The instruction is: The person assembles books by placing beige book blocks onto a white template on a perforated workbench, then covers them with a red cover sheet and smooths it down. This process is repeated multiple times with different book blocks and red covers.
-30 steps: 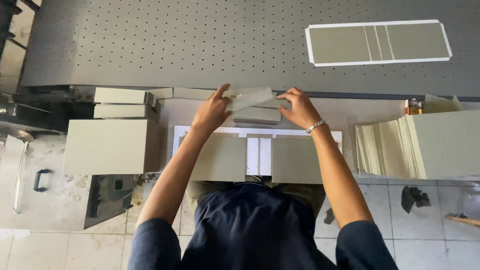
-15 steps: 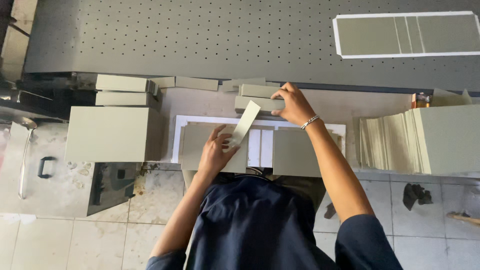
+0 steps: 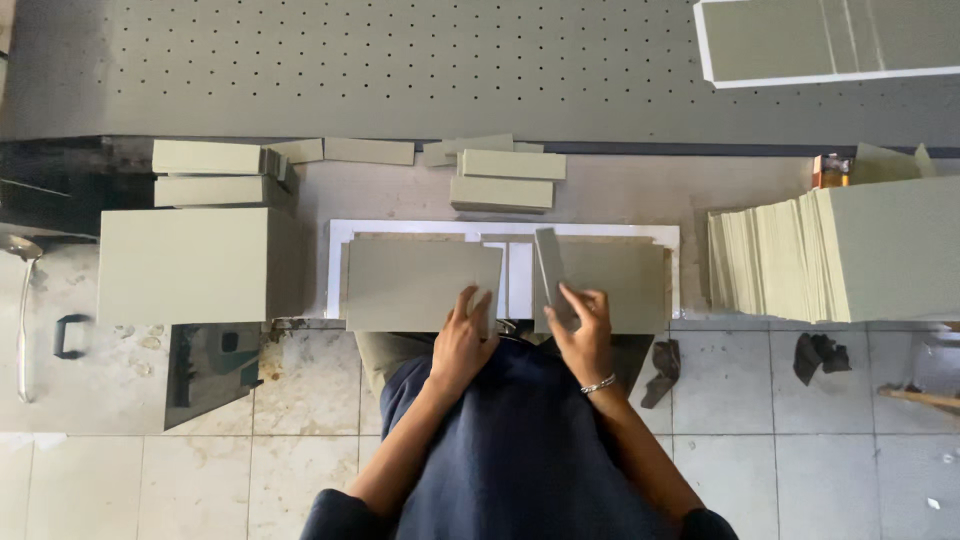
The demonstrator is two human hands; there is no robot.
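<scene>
Seen from the head camera, a narrow grey strip point(image 3: 549, 268) is held upright in the grip of the right hand point(image 3: 583, 332), pinched at its lower end between thumb and fingers, above the right grey board point(image 3: 620, 282). The left hand point(image 3: 466, 335) is laid flat with fingers spread on the near edge of the left grey board point(image 3: 415, 283), holding nothing. Both boards are set on a white sheet point(image 3: 510, 232) on the counter point(image 3: 640, 190). Small strip piles point(image 3: 503, 180) lie beyond it, and a large stack of boards point(image 3: 845, 255) is kept well apart to the right.
</scene>
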